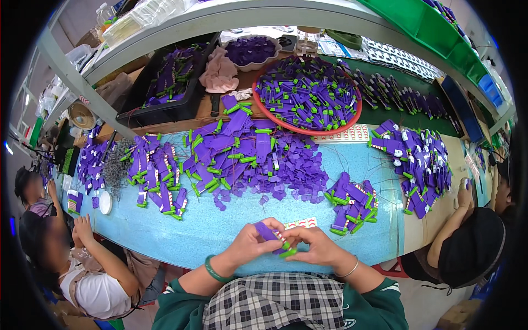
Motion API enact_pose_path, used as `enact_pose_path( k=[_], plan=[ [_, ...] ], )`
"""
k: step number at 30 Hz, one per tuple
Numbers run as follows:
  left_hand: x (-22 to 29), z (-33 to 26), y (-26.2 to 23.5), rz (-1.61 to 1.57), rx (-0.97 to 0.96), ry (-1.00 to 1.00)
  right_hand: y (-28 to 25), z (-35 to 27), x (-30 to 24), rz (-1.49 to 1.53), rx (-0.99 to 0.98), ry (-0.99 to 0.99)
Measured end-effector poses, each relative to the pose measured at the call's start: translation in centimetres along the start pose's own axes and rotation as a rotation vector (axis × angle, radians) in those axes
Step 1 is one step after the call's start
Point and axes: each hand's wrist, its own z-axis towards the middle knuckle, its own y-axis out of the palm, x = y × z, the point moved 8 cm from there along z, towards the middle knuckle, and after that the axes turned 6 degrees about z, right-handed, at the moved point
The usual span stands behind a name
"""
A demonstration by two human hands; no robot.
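Both hands meet in front of my body, just above the near edge of the blue-topped table point(231, 231). My left hand point(246, 242) is closed on a flat purple piece point(266, 231) with a bright green end and a red-and-white striped strip. The fingers of my right hand point(318, 246) pinch the same piece near its strip and green end. Beyond my right fingers a small sheet of red-and-white stickers point(301, 223) lies on the table. To its right sits a small pile of similar purple-and-green pieces point(353, 203).
A large heap of purple pieces point(236, 148) spreads across the middle. Behind it stand a red basin point(308, 132) of purple-and-green parts and a black tray point(132, 114). More piles flank it. A shelf edge point(264, 16) crosses overhead. People work at left point(93, 280) and right point(473, 247).
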Motion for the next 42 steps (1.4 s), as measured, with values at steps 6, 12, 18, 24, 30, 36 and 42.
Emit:
enact_pose_path(
  k=[6, 12, 18, 24, 30, 36, 42],
  plan=[
    [5.1, -0.7, 0.8, 0.729, -0.006, 0.319, -0.2, 1.8, -3.3, -0.368, -0.057, -0.188],
    [5.1, -1.4, -2.9, 0.563, 0.066, 0.114, -4.2, 2.2, -3.3, -1.173, 0.172, -0.232],
    [7.2, -2.5, -7.3, 0.085, 0.464, 0.347, -6.1, 2.9, -2.0, -1.513, 0.216, -0.196],
    [6.1, -1.9, -7.1, -0.061, 0.501, 0.433, -5.9, 2.9, -0.6, -1.551, 0.09, -0.161],
    [1.2, 0.3, -4.1, -0.255, 0.372, 0.161, -7.5, 2.7, -1.4, -0.591, 0.315, 0.003],
    [-0.8, 2.2, 0.4, -0.373, 0.116, -0.043, -3.4, 2.9, -1.5, -0.034, 0.127, -0.196],
    [1.6, 1.0, -1.6, 0.203, 0.388, 0.221, -2.8, 1.5, 3.0, 0.365, 0.338, 0.257]
  ],
)
